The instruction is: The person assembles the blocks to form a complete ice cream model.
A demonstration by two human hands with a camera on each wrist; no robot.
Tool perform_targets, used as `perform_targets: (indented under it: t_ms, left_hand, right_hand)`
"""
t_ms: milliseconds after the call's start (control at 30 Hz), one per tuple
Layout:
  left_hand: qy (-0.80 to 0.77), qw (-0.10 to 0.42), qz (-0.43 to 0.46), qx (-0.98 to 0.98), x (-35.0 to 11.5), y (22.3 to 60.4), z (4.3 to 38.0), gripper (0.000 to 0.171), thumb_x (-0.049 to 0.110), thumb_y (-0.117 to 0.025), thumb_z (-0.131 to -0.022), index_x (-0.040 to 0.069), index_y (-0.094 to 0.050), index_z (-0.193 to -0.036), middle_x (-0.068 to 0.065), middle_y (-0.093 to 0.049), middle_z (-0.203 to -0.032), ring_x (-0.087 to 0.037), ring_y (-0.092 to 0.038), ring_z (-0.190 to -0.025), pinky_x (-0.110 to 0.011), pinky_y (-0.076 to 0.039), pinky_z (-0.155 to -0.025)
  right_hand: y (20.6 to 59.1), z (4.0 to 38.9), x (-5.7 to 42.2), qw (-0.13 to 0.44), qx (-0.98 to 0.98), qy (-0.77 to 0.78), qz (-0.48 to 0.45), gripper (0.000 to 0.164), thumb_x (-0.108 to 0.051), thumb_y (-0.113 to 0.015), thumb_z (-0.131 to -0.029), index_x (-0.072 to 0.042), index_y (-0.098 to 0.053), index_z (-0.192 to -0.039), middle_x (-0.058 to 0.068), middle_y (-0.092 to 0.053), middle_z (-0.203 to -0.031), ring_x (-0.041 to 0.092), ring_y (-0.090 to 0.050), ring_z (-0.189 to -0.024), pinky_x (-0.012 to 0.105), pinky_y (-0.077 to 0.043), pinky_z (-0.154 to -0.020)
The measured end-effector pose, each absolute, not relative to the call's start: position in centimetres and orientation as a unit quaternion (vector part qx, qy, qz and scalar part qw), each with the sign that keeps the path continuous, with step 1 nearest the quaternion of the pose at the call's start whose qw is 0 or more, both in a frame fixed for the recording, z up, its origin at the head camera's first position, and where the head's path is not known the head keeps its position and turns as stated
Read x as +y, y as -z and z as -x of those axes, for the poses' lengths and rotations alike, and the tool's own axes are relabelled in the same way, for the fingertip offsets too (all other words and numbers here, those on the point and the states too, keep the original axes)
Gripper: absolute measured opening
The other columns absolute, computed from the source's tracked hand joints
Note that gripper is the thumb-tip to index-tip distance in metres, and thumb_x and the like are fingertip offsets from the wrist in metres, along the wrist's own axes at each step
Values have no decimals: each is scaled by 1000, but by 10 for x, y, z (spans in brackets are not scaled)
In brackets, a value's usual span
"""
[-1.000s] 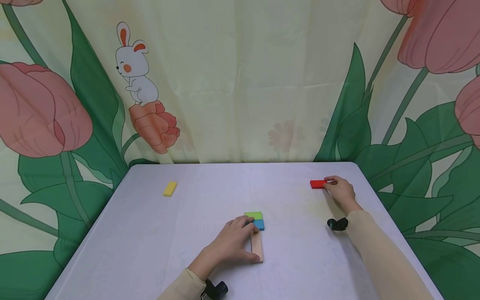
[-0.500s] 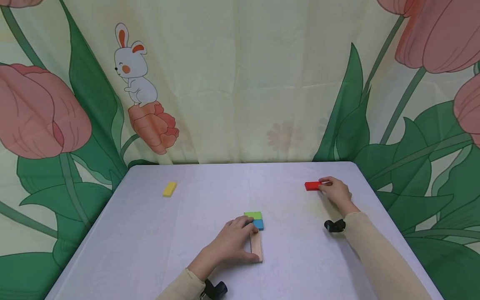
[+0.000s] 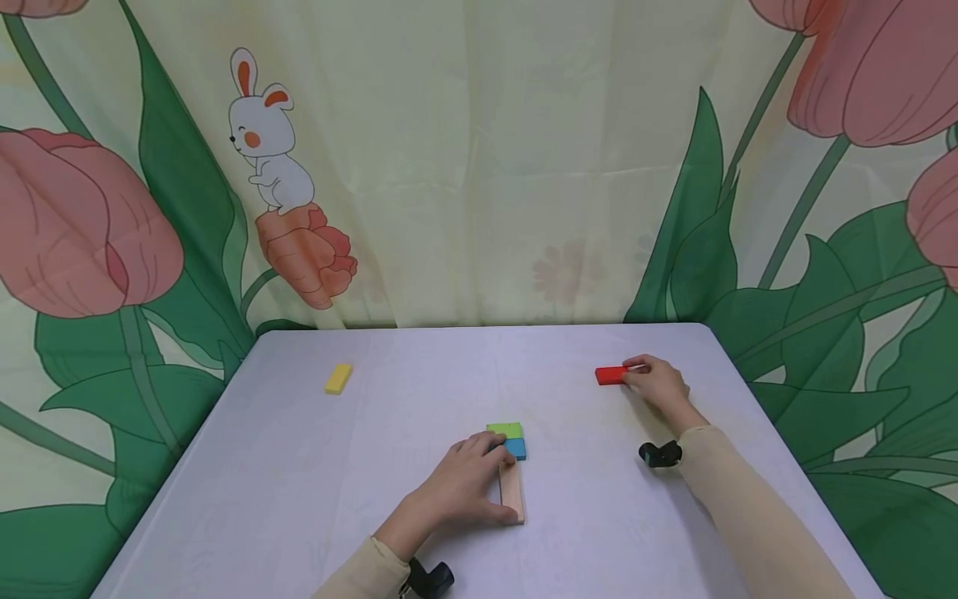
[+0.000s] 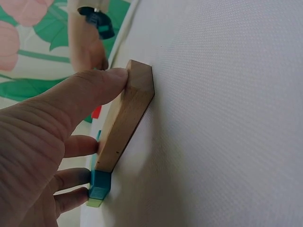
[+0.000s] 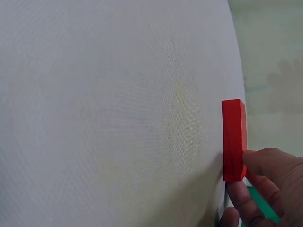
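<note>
1. A bright red, smooth oblong block (image 3: pixel 609 376) is pinched near one end by the thumb and fingers of the right hand (image 3: pixel 656 383); its free end is pointed leftward out of that grip.
2. Whether the red block is lifted or touched to the white-covered table (image 3: pixel 584 549) beneath that grip cannot be told.
3. Under the left hand (image 3: pixel 464 478), a narrow, plain wooden block (image 3: pixel 512 492) is touched by the thumb at its near end and by a finger toward its far end.
4. The left thumb and fingers are spread along the row, not wrapped around it.
5. Just past the wooden block, a blue rectangular block (image 3: pixel 516 449) is touched by the left fingers and partly covered by them.
6. Beyond the blue block, against its far side, a light-green rectangular block (image 3: pixel 505 429) is placed.
7. A flat yellow rectangular block (image 3: pixel 339 378) is seen well apart from both hands, ahead and leftward of the left one.
</note>
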State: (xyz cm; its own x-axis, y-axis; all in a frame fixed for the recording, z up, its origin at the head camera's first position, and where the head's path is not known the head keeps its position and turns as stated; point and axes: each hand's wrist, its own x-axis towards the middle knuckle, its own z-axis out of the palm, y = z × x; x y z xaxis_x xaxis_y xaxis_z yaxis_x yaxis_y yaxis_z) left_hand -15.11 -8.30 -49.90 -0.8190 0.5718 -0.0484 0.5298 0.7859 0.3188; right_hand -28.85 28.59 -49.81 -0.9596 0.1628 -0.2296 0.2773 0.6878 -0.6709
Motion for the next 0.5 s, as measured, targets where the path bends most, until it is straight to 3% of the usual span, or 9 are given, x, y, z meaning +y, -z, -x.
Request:
perform_targets:
  t_ms: [500]
  left_hand:
    - [-150, 71, -294, 941, -83, 497, 150, 69, 68, -80, -78, 27, -60, -129, -4, -46, -157, -25, -39, -149, -53, -41, -116]
  right_hand:
    - [495, 285, 265, 81, 922, 365, -99, 41, -26, -65, -99, -7, -61, -135, 23, -63, -129, 40, -52, -122, 59, -36, -100]
